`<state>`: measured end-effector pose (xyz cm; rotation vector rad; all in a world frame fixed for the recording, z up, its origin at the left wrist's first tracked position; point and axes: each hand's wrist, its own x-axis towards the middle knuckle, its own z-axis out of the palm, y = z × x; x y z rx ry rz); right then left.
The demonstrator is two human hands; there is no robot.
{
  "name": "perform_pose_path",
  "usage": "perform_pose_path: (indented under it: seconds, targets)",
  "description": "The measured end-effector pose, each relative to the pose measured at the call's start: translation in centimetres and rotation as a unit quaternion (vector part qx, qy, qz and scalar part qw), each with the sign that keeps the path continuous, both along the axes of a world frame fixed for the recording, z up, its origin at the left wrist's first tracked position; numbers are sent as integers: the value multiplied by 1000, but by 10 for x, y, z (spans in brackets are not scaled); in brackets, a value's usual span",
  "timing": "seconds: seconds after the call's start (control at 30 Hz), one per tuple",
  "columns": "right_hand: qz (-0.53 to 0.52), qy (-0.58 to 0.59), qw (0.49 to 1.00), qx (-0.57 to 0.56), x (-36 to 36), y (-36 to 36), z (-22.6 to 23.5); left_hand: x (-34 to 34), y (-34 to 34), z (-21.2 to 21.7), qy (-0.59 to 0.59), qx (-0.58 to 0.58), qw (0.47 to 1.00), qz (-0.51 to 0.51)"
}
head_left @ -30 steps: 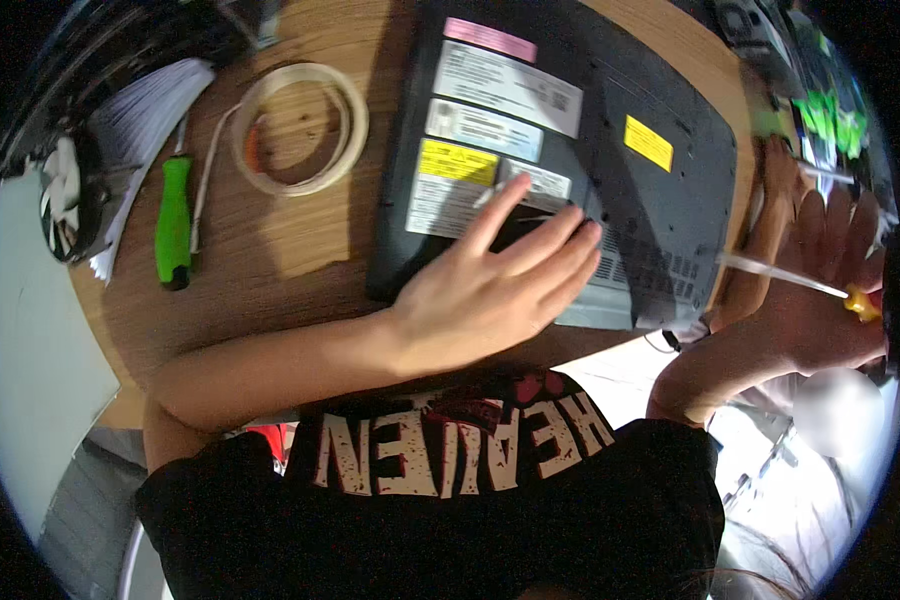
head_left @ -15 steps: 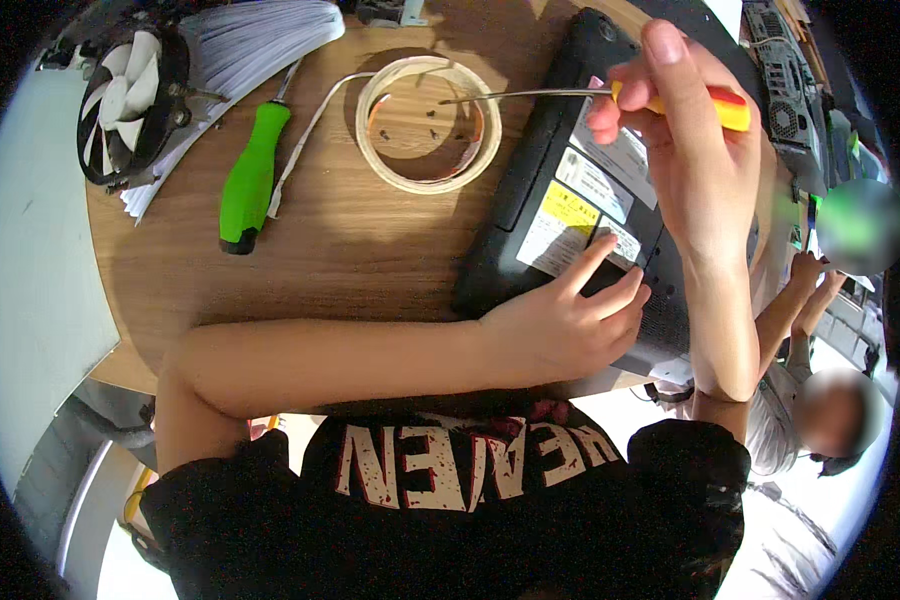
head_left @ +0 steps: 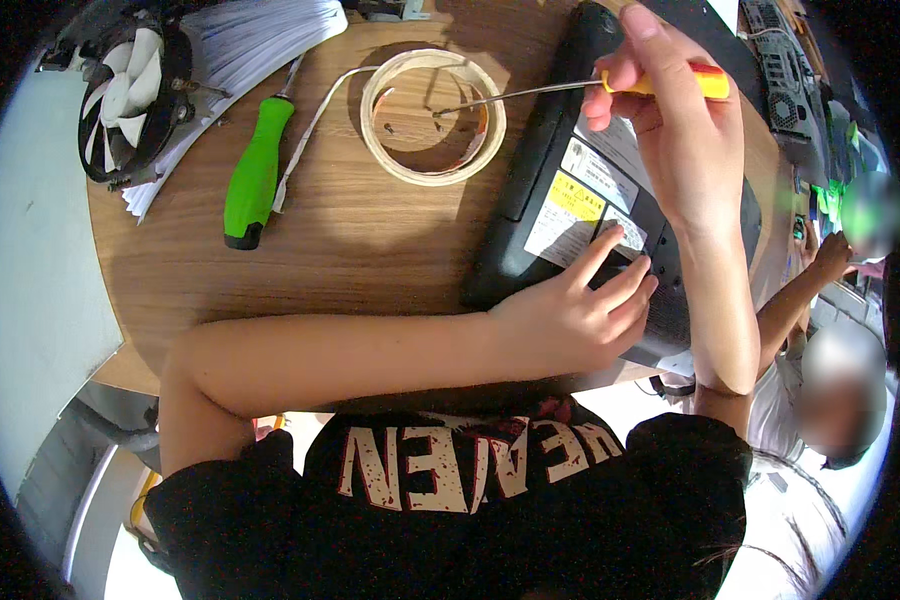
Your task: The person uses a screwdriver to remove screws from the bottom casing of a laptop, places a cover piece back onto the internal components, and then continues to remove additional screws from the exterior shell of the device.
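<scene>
My right hand (head_left: 685, 140) fingers pinch the screwdriver (head_left: 610, 88), its tip inside the tape roll (head_left: 432, 116); left hand (head_left: 570, 315) fingers spread on the laptop (head_left: 570, 190).

Bare wooden table (head_left: 370, 240) between green-handled screwdriver (head_left: 252, 175), tape roll (head_left: 432, 115) and laptop (head_left: 610, 200).

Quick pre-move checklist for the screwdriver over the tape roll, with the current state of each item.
1. Right hand grips the screwdriver: ok.
2. Tip sits over the inside of the tape roll: ok.
3. Screw on the tip: cannot tell.
4. Left hand rests flat on the upturned laptop: ok.
5. Laptop fully on the wooden table: not ok, its near corner overhangs the edge.
6. Green-handled screwdriver lies apart from both hands: ok.
</scene>
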<state>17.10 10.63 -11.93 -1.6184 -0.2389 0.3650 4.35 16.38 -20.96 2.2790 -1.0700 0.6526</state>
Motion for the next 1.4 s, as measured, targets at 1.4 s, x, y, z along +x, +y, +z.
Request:
perform_pose_path:
  seconds: [1.4]
  targets:
    - [-234, -36, 918, 319, -125, -162, 1, 36, 18, 43, 714, -423, 493, -264]
